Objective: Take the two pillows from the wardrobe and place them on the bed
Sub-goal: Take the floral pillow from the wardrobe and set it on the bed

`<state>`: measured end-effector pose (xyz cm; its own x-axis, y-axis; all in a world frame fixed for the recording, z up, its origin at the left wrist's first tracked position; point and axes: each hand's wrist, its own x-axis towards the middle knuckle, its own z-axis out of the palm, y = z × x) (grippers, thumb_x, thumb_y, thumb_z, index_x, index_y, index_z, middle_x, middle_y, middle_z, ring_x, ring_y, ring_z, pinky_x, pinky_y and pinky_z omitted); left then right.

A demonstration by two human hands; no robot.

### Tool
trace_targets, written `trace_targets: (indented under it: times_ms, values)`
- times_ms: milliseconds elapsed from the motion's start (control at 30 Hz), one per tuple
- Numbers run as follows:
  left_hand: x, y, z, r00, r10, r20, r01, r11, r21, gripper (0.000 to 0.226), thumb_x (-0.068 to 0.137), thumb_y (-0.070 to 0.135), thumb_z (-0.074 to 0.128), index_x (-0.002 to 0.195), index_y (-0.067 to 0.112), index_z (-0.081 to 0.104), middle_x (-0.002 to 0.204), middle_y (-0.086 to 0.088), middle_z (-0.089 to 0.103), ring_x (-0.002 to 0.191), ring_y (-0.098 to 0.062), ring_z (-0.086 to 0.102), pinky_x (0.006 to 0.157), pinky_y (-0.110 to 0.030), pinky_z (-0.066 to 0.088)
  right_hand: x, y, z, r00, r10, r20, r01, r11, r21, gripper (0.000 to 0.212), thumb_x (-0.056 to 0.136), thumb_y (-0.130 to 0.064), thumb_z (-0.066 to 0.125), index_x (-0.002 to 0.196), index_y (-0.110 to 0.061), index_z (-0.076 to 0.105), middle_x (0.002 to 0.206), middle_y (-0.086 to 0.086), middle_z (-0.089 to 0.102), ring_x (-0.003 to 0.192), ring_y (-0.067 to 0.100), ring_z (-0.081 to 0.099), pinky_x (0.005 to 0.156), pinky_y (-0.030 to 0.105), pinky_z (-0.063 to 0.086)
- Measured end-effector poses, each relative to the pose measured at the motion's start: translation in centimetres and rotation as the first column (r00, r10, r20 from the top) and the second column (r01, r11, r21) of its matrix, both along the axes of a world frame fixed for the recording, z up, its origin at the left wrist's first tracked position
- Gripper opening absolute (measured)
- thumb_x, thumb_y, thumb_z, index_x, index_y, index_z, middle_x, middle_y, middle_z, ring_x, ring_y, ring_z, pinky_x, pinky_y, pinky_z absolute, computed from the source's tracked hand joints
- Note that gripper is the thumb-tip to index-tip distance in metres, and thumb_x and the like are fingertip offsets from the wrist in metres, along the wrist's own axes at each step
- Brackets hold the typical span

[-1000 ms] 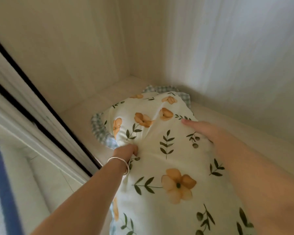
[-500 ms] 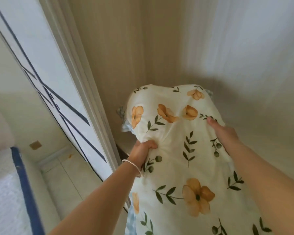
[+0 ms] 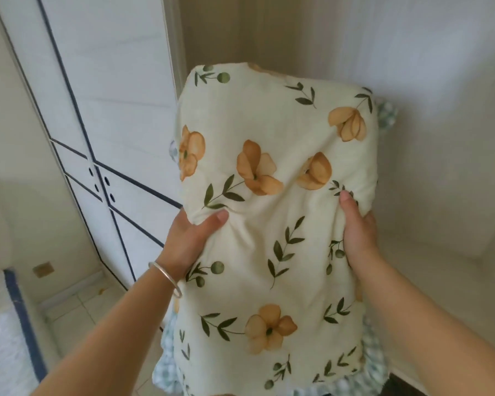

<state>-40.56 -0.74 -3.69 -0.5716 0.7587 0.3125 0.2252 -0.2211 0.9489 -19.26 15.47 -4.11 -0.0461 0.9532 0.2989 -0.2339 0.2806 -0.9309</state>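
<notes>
A cream pillow (image 3: 272, 212) printed with orange flowers and green leaves fills the middle of the head view, lifted up in the air in front of the wardrobe. A green checked frill (image 3: 383, 115) shows at its edges. My left hand (image 3: 192, 238), with a silver bangle on the wrist, grips the pillow's left side. My right hand (image 3: 357, 232) clasps its right side, thumb on the front. I cannot tell whether a second pillow lies behind this one. A corner of the bed (image 3: 3, 347), white with a blue border, shows at the lower left.
The white wardrobe door (image 3: 109, 115) with dark blue trim lines stands to the left of the pillow. The pale wardrobe interior (image 3: 412, 67) lies behind and to the right. Light floor tiles (image 3: 77, 318) run between the bed and the wardrobe.
Both hands have lifted the pillow off the wardrobe shelf and raised it towards me. The view has swung left, bringing the wardrobe door, floor and bed corner into sight.
</notes>
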Motion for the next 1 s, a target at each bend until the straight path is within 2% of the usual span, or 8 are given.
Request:
trace_targets:
  times_ms: [133, 233, 367, 500, 633, 767, 900, 1000]
  values:
    - [-3.3, -6.3, -0.1, 0.993, 0.091, -0.073, -0.087, 0.994, 0.062, 0.055, 0.054, 0.051, 0.075, 0.105, 0.032, 0.066, 0.099, 0.015, 0.074, 0.094, -0.007, 0.069, 0.076, -0.021, 0.054, -5.9, -4.8, -0.6, 0.996, 0.017, -0.086, -0.011, 0.998, 0.064, 0.025, 0.074, -0.042, 0.057, 0.096, -0.031, 0.063, 0.092, -0.023, 0.063, 0.082, -0.018, 0.056, 0.066, -0.001, 0.041]
    - [-6.8, -11.2, -0.5, 0.977, 0.2, -0.074, -0.193, 0.977, 0.094, 0.048, 0.053, 0.045, 0.075, 0.099, 0.034, 0.068, 0.098, 0.013, 0.075, 0.096, -0.012, 0.069, 0.08, -0.028, 0.053, -11.4, -8.0, -1.3, 0.991, 0.093, -0.096, -0.084, 0.991, 0.101, 0.043, 0.073, -0.042, 0.057, 0.108, -0.018, 0.062, 0.098, -0.015, 0.063, 0.091, -0.011, 0.056, 0.075, 0.003, 0.043]
    - [-11.2, -17.8, -1.4, 0.921, 0.386, -0.049, -0.377, 0.917, 0.127, 0.044, 0.054, 0.043, 0.073, 0.097, 0.038, 0.07, 0.094, 0.015, 0.075, 0.092, -0.008, 0.069, 0.073, -0.021, 0.054, -18.5, -12.5, -1.6, 0.961, 0.269, -0.067, -0.259, 0.956, 0.136, 0.039, 0.068, -0.049, 0.058, 0.102, -0.029, 0.061, 0.096, -0.02, 0.063, 0.088, -0.015, 0.057, 0.076, 0.006, 0.044]
    - [-15.0, -23.1, -3.0, 0.837, 0.547, 0.03, -0.546, 0.829, 0.124, 0.066, 0.054, 0.044, 0.071, 0.114, 0.017, 0.061, 0.11, -0.007, 0.068, 0.107, -0.03, 0.062, 0.091, -0.047, 0.049, -25.5, -15.6, -1.8, 0.908, 0.42, 0.013, -0.418, 0.899, 0.13, 0.036, 0.071, -0.048, 0.058, 0.103, -0.032, 0.06, 0.095, -0.025, 0.06, 0.086, -0.018, 0.055, 0.076, 0.004, 0.042]
    - [-18.8, -26.3, -5.0, 0.736, 0.671, 0.084, -0.676, 0.734, 0.062, 0.073, 0.054, 0.044, 0.073, 0.118, 0.011, 0.06, 0.114, -0.012, 0.067, 0.106, -0.031, 0.063, 0.094, -0.054, 0.048, -32.9, -17.4, -3.0, 0.827, 0.551, 0.112, -0.56, 0.825, 0.08, 0.053, 0.07, -0.056, 0.055, 0.112, -0.024, 0.058, 0.093, -0.021, 0.06, 0.086, -0.009, 0.055, 0.069, 0.012, 0.042]
    - [-23.1, -27.8, -7.5, 0.621, 0.777, 0.103, -0.78, 0.626, -0.016, 0.065, 0.052, 0.05, 0.072, 0.11, 0.025, 0.064, 0.1, 0.007, 0.073, 0.093, -0.012, 0.068, 0.08, -0.034, 0.055, -40.8, -18.4, -5.2, 0.738, 0.652, 0.175, -0.665, 0.746, 0.025, 0.035, 0.072, -0.056, 0.053, 0.096, -0.03, 0.06, 0.088, -0.018, 0.062, 0.082, -0.004, 0.057, 0.066, 0.017, 0.043]
    - [-28.8, -27.4, -9.3, 0.521, 0.845, 0.122, -0.841, 0.533, -0.096, 0.065, 0.054, 0.054, 0.073, 0.113, 0.029, 0.063, 0.108, 0.004, 0.071, 0.1, -0.018, 0.066, 0.09, -0.045, 0.052, -50.2, -18.5, -7.4, 0.662, 0.713, 0.229, -0.729, 0.684, -0.023, 0.014, 0.083, -0.048, 0.053, 0.078, -0.035, 0.058, 0.079, -0.014, 0.062, 0.075, -0.001, 0.056, 0.061, 0.019, 0.041]
    - [-34.6, -26.2, -9.9, 0.443, 0.889, 0.116, -0.876, 0.457, -0.154, 0.072, 0.054, 0.056, 0.071, 0.119, 0.028, 0.059, 0.112, 0.001, 0.069, 0.104, -0.022, 0.064, 0.093, -0.049, 0.05, -58.4, -17.7, -9.3, 0.597, 0.748, 0.29, -0.77, 0.636, -0.055, 0.019, 0.09, -0.043, 0.048, 0.074, -0.037, 0.056, 0.076, -0.012, 0.06, 0.071, 0.002, 0.054, 0.059, 0.023, 0.039]
